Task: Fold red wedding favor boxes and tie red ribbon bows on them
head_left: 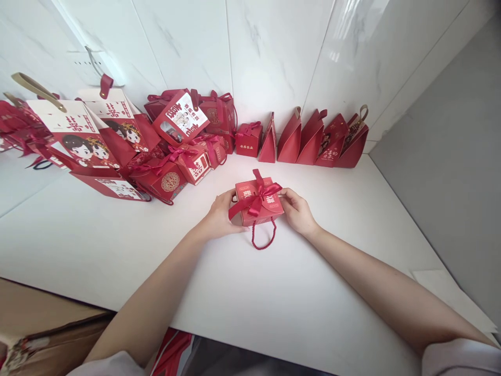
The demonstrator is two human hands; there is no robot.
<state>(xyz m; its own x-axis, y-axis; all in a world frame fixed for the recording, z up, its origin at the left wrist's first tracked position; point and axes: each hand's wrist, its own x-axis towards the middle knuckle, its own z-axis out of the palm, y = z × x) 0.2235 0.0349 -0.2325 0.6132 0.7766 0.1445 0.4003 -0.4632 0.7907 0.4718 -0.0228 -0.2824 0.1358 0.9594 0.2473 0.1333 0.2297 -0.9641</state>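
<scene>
Red gift box (259,205) on white table (274,292), left hand (222,214) and right hand (296,211) clasping sides.

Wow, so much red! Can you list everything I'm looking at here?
small gift box: one, red with a ribbon bow and cord handle, middle of the table
table: one, white, fills the foreground
wedge-shaped bags: about five, red, in a row at the back wall, right of centre
small ribboned box: one, red, just left of that row
ribboned boxes: a heap, count unclear, red, back left
cartoon-couple bags: two, white and red, far left
wall tiles: several, white marble, behind the table
cardboard box: one, brown, below the table's near left edge
paper sheet: one, white, table's right edge
left hand: one, bare, grip on the gift box's left side
right hand: one, bare, grip on its right side
</scene>
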